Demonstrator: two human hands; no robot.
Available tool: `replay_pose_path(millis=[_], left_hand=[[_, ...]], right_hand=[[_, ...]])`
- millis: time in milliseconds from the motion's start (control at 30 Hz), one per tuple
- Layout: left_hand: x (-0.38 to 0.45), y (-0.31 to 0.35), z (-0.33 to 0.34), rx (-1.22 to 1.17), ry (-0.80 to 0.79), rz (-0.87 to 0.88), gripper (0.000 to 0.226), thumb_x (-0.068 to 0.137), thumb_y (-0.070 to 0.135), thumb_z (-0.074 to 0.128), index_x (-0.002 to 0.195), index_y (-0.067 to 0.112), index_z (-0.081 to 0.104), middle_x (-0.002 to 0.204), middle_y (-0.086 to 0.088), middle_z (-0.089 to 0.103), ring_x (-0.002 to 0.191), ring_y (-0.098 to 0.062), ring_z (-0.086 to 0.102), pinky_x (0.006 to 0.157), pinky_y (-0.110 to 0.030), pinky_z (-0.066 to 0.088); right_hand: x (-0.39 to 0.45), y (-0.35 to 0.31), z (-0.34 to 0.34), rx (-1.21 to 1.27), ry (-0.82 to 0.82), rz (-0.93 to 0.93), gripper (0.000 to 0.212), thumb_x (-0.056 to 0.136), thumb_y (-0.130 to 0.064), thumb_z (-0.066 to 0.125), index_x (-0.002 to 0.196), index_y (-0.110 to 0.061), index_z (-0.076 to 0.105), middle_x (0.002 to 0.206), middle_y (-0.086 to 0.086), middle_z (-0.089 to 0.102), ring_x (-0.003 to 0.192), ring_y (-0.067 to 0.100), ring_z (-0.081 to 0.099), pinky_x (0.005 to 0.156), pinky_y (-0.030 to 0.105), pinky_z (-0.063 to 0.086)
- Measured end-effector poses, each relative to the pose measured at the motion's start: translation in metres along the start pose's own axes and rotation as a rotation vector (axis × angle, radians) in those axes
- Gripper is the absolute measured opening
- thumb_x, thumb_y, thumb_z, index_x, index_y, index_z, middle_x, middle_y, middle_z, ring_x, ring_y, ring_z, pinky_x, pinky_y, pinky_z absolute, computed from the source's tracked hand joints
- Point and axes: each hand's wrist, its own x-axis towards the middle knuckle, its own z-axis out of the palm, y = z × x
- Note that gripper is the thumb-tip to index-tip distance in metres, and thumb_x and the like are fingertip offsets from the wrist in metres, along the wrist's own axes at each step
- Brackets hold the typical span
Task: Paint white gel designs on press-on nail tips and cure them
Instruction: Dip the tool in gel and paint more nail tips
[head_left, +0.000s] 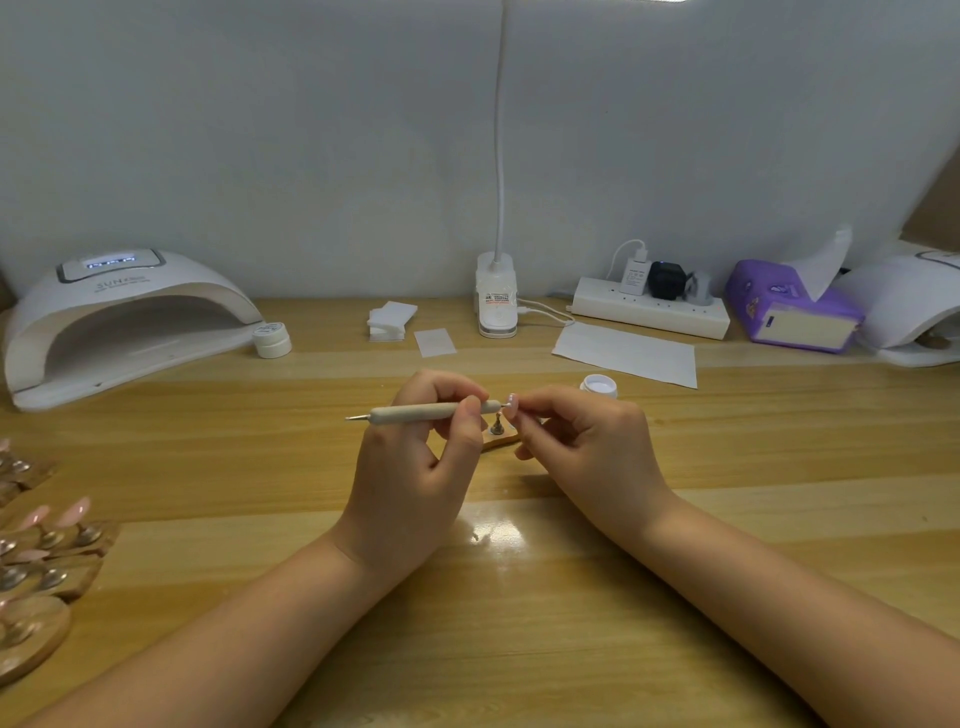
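Observation:
My left hand (415, 457) grips a beige dotting pen (415, 413) held level, its right tip touching a pale pink nail tip (511, 404). My right hand (587, 441) pinches that nail tip between thumb and fingers, just above a small wooden stand (501, 440) with a metal holder (497, 427). An open jar of white gel (599, 386) sits just behind my right hand. The white curing lamp (124, 322) stands at the far left with its display lit.
Wooden stands with several pink nail tips (47, 551) lie at the left edge. A closed white jar (272, 340), wipe pads (390, 321), a desk lamp base (497, 296), a power strip (649, 306), a paper sheet (626, 353), a purple tissue pack (789, 306) and a second lamp (914, 312) line the back.

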Motion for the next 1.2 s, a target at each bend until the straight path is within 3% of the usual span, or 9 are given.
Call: replay_pose_path(millis=[333, 500, 867, 1200], left_hand=[[-0.0001, -0.0009, 0.0002, 0.001, 0.012, 0.006, 0.012, 0.088, 0.032, 0.047, 0.091, 0.027, 0.057, 0.080, 0.003, 0.065, 0.075, -0.013, 0.063, 0.065, -0.018, 0.049], [0.0004, 0.0013, -0.0016, -0.065, 0.049, 0.009, 0.011, 0.088, 0.030, 0.049, 0.093, 0.026, 0.058, 0.084, 0.000, 0.067, 0.078, -0.016, 0.066, 0.067, -0.028, 0.055], [0.0008, 0.0007, -0.0022, -0.042, 0.038, 0.007, 0.011, 0.088, 0.031, 0.048, 0.091, 0.026, 0.057, 0.082, 0.000, 0.066, 0.076, -0.015, 0.065, 0.065, -0.029, 0.054], [-0.0003, -0.0004, -0.0002, -0.017, 0.017, 0.018, 0.009, 0.086, 0.030, 0.047, 0.088, 0.030, 0.056, 0.077, 0.004, 0.063, 0.075, -0.010, 0.061, 0.066, -0.013, 0.046]], right_hand=[[0.0004, -0.0015, 0.0002, 0.018, 0.007, 0.022, 0.012, 0.087, -0.005, 0.069, 0.098, -0.008, 0.074, 0.083, 0.001, 0.073, 0.064, 0.011, 0.069, 0.061, 0.034, 0.057], [0.0001, -0.0009, 0.0001, 0.022, 0.007, 0.030, 0.013, 0.087, -0.006, 0.070, 0.099, -0.008, 0.074, 0.085, 0.000, 0.073, 0.064, 0.009, 0.069, 0.061, 0.031, 0.057], [0.0008, 0.0000, -0.0008, 0.015, 0.015, 0.017, 0.014, 0.087, -0.007, 0.070, 0.100, -0.011, 0.073, 0.084, -0.001, 0.073, 0.065, 0.007, 0.069, 0.061, 0.027, 0.057], [0.0009, -0.0018, -0.0009, 0.013, 0.031, 0.022, 0.014, 0.086, -0.005, 0.070, 0.098, -0.011, 0.073, 0.081, 0.001, 0.073, 0.062, 0.009, 0.069, 0.060, 0.029, 0.057]])
